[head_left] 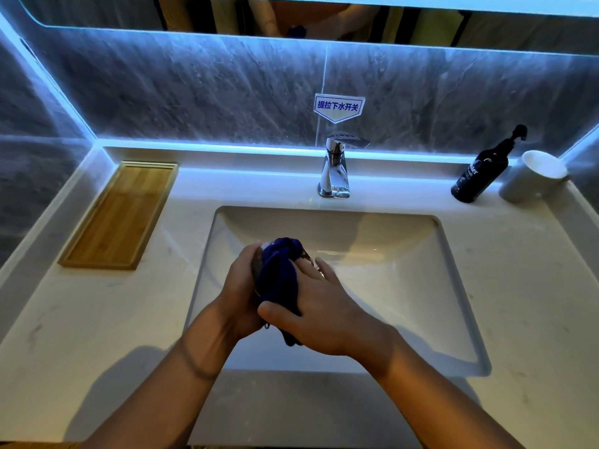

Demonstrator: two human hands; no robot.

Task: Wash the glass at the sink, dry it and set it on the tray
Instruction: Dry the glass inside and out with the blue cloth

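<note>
Low centre of the frame, over the white rectangular ceramic sink basin (405, 280): a clear drinking glass (308, 257), mostly wrapped in a dark blue soft cloth (278, 280), only a sliver of rim showing at the right of the cloth. Left hand (240, 286) cupped around the covered side, grip closed on glass and cloth together; right hand (317, 312) pressing the cloth from the near side, thumb on the fabric, fingers (324, 270) spread past the rim — grip clamped on the cloth, and through it on the glass. Drying, by the look of it, with the wash judged done; no water visible from the chrome single-lever tap (337, 170) at upper centre. Likely light, rigid and brittle, slick if damp — best held around the wall through the cloth, not by the thin rim, and kept over the basin no longer than needed, hard ceramic below. Cloth limp, absorbent, bunched in folds. Pale bamboo rectangular tray (120, 215) with a raised lip at mid left, lying on the white marble-look table (97, 319), well apart from the hands. At upper right, a black pump bottle (479, 176) just beside a white matte cup (531, 176). Above the tap, a small blue-lettered sign (338, 106) on grey veined wall tile.
</note>
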